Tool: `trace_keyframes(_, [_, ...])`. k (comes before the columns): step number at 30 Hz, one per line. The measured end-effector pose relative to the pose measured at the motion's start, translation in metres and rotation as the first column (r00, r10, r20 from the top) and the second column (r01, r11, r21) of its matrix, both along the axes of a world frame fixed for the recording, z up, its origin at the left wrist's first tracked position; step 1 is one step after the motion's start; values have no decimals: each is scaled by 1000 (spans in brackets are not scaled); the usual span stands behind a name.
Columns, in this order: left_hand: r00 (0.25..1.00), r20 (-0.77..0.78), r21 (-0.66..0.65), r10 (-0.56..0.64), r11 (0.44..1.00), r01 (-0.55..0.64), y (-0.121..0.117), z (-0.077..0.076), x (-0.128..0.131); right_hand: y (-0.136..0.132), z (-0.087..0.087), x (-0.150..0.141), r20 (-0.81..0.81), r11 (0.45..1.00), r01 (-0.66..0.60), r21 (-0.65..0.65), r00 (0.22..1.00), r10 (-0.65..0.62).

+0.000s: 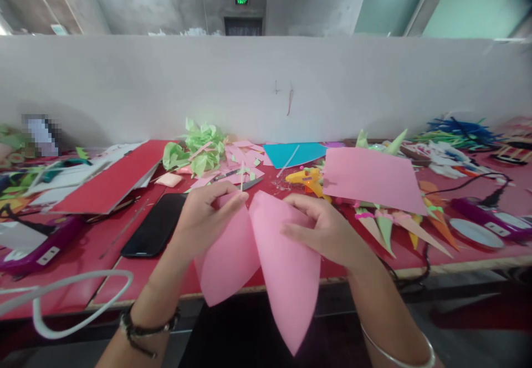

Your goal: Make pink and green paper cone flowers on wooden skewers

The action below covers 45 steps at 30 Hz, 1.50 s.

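Observation:
Pink paper (286, 251) is between my hands above the table's front edge, curled into two pointed lobes that hang down. Whether it is one sheet or two, I cannot tell. My left hand (208, 213) pinches the upper end of the left lobe, and a thin pale strip (242, 177) sticks up at its thumb and fingertips. My right hand (318, 226) is closed around the right lobe's edge, thumb in front and fingers behind. Just beyond the hands lie scissors (251, 183), partly covered, and a yellow glue gun (303, 177).
A black phone (153, 226) lies left of my hands. Behind are green crepe paper (203, 146), pink scraps and a blue sheet (291, 155). To the right are a pink sheet (369, 177) and several paper cones (386, 235). Purple power strips (44, 246) sit at both sides.

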State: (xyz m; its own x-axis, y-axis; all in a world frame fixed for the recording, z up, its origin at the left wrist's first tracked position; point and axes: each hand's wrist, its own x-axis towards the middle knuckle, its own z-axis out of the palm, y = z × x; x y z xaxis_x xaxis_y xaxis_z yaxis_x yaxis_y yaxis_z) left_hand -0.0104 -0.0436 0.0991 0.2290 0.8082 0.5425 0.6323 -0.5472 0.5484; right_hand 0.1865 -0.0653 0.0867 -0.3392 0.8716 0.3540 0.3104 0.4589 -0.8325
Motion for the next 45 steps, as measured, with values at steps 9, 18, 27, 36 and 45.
trace_keyframes(9, [812, -549, 251, 200, 966, -68, 4, -53, -10, 39, -55, 19, -4, 975, 123, -186, 992, -125])
trace_keyframes(18, [626, -779, -77, -31, 996, -47, 0, -103, -3, 35, -72, 20, -111, 870, 187, -456, 958, -264])
trace_keyframes(27, [601, -789, -142, 129, 913, -381, -22, -78, 46, 15, -68, -1, -236, 841, 215, -496, 899, -369])
trace_keyframes(36, [536, -841, -222, 77, 854, -470, -21, -80, 61, 27, -26, -5, 80, 923, 236, -304, 972, -222])
trace_keyframes(45, [573, -815, -294, -88, 914, -278, -19, -75, 52, 26, -9, -12, 302, 987, 77, -142, 953, -31])
